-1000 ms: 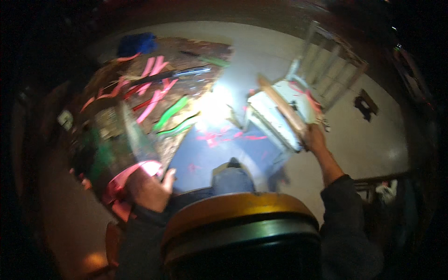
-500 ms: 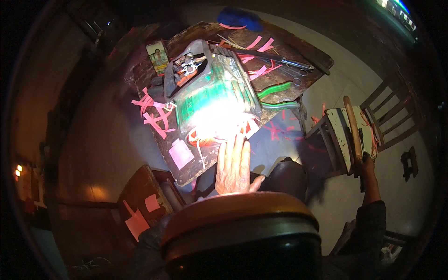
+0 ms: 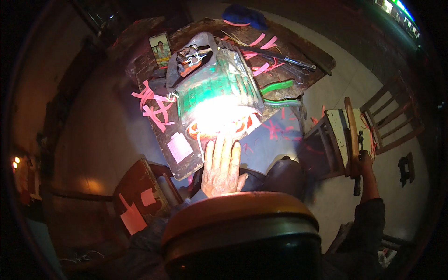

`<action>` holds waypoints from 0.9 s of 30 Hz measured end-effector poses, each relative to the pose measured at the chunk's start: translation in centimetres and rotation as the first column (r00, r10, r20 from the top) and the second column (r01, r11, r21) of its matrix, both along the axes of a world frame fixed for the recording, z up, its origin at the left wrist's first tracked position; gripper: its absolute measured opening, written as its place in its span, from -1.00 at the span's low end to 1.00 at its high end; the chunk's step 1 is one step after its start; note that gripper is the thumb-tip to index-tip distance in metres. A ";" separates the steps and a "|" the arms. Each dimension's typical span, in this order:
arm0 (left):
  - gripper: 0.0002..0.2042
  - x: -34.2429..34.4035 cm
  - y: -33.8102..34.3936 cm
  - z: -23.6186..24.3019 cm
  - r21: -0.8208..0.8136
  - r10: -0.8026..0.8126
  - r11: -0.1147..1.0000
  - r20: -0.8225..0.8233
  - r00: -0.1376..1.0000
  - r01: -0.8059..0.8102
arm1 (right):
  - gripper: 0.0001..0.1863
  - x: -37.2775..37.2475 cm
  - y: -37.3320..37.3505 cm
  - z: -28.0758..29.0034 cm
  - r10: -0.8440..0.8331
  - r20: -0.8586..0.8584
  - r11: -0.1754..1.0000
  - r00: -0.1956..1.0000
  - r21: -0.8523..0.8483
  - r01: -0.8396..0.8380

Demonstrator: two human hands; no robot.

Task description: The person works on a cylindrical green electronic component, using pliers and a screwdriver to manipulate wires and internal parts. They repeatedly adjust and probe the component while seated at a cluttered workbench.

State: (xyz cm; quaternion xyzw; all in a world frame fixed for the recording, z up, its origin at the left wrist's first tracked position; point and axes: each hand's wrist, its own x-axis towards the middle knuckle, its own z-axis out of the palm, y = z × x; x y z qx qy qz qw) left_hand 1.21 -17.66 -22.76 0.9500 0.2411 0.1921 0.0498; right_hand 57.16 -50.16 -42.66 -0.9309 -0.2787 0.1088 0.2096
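Observation:
A motor housing [image 3: 200, 95] with green fins lies on the worn wooden table [image 3: 172, 164]. Orange-red windings [image 3: 196, 129] show at its near end, partly lost in bright glare. Against those windings rest the fingertips of my left hand [image 3: 220, 170], its fingers stretched and slightly apart, holding nothing. Far to the right, my right hand [image 3: 365, 165] is closed around the lower part of a curved wooden stick [image 3: 351, 126] over a pale chair seat. Dark tools beside the stick are too dim to name.
Pink paper strips [image 3: 156, 108] and a pink sheet [image 3: 179, 148] lie left of the housing. Green-handled pliers [image 3: 280, 86], scissors [image 3: 298, 80] and more strips are at its right. A wooden chair [image 3: 392, 112] stands right; a brown stool [image 3: 147, 186] with pink sheets stands left.
My left hand has shifted slightly left and down, its fingertips still at the windings. The lower end of the wooden stick has swung left, while my right hand has moved only a little.

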 end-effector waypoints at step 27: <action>-0.16 -1.1 -2.5 -7.8 -0.209 -0.227 0.946 0.110 0.968 0.246 | -0.35 -2.1 0.7 -2.3 -0.060 0.039 0.998 0.997 -0.013 0.060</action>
